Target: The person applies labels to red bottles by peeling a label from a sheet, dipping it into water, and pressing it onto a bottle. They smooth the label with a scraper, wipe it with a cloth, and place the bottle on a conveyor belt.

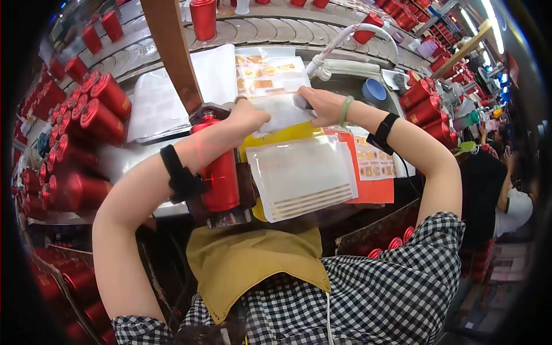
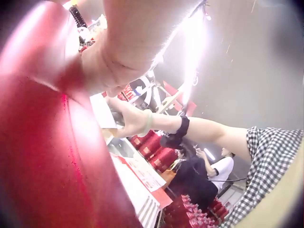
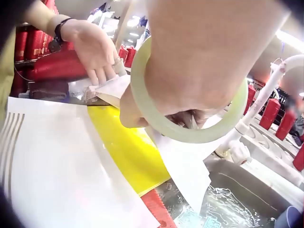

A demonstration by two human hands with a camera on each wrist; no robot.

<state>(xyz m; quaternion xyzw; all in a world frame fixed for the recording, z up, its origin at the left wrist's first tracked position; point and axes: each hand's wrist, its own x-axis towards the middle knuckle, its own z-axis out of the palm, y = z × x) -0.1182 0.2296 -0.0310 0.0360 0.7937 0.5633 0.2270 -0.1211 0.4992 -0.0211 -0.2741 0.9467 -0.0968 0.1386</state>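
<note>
A white sheet [image 1: 280, 112] lies between my two hands, over a yellow sheet [image 3: 128, 147]. My right hand [image 1: 326, 107], with a pale green bangle [image 3: 141, 97] at its wrist, curls round a small dark grey object [image 1: 301, 102] at the sheet's right edge; its kind is mostly hidden by the fingers. My left hand [image 3: 96, 50] has its fingers stretched out, fingertips at the sheet's other edge. Under my left forearm a red bottle [image 1: 221, 178] lies in a dark holder [image 1: 246, 184]. Behind the white sheet is a sheet of gold-printed decals [image 1: 267, 75].
A striped white sheet [image 1: 305, 178] lies nearest my body, over an orange-red sheet [image 1: 374, 192]. At the right, a water basin [image 3: 228, 175] holds a blue cup [image 1: 374, 89] beneath a curved white pipe [image 1: 345, 34]. Red canisters [image 1: 106, 95] crowd the left; a wooden post [image 1: 169, 52] stands behind.
</note>
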